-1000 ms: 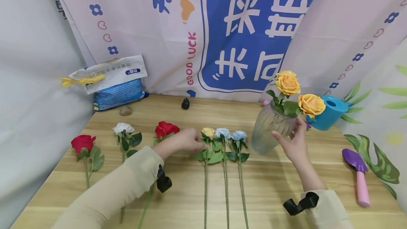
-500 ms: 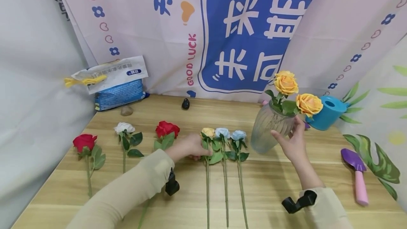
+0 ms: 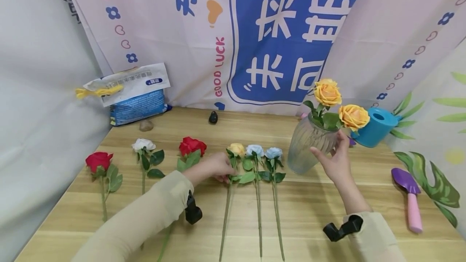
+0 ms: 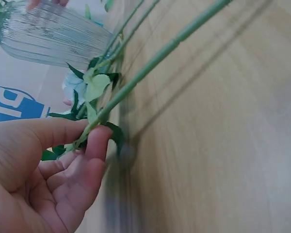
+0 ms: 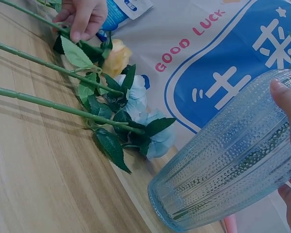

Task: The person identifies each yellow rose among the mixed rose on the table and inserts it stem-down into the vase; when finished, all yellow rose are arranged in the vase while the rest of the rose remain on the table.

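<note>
My left hand (image 3: 217, 167) pinches the stem of a pale yellow rose (image 3: 236, 149) just below its bloom. In the left wrist view the green stem (image 4: 155, 68) passes between thumb and forefinger, with its shadow on the wood. My right hand (image 3: 339, 165) grips the ribbed clear glass vase (image 3: 309, 146) from its right side, thumb in front, and the vase leans to the right. Two orange-yellow roses (image 3: 354, 117) stand in it. Between the hands lie two light blue roses (image 3: 274, 153), stems toward me.
Left on the wooden table (image 3: 306, 221) lie a white rose (image 3: 143, 145) and two red roses (image 3: 99, 161). Behind them are a blue-and-white packet (image 3: 138, 102), a brown stone (image 3: 146, 125) and a black stone (image 3: 213, 117). At right are a blue watering can (image 3: 376, 128) and a purple-and-pink trowel (image 3: 411, 197).
My left hand has reached the yellow rose and taken its stem. The lower end of that stem has swung left, away from the blue roses. My right hand still holds the vase.
</note>
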Demonstrator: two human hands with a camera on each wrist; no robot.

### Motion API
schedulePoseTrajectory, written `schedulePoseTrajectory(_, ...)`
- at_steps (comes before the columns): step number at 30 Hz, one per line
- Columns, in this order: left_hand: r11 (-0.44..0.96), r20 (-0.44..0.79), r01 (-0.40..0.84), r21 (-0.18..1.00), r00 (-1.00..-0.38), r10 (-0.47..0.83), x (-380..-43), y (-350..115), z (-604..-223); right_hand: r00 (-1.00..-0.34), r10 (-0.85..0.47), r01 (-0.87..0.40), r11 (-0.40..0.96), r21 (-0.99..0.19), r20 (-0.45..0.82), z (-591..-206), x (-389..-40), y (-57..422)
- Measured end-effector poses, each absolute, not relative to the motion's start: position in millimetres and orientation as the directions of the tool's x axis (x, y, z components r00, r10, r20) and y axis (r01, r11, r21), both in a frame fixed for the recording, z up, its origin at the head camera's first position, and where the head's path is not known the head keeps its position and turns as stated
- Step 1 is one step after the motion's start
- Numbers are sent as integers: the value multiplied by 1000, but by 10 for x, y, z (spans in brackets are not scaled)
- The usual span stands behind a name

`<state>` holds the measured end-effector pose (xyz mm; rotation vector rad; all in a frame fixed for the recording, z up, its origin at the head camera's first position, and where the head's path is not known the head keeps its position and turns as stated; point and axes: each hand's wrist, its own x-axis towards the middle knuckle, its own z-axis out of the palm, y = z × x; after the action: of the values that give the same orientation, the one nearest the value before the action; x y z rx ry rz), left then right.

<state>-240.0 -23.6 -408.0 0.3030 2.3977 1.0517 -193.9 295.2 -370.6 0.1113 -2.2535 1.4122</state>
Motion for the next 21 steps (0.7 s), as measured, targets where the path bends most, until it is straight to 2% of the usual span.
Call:
schedulePoseTrajectory(5,649,-309,47,759,-852,423,-2378,-320,-3886,-885,178,-311,461,-831,430,-3703,-1941,2950)
schedulePoseTrajectory(10,570,-212,98,815,-866,452,-2400,-340,-3400,-882,175,-317,467,-825,438,-3686,-1944,2946)
schedulePoseTrajectory(16,411,30,241,879,-889,456,-2424,-225,-2676,-880,161,-329,471,-818,447,-3677,-1942,2939)
schedulePoseTrajectory(21,300,244,391,870,-870,427,-2381,10,-2127,-882,155,-331,469,-819,446,-3686,-1924,2943)
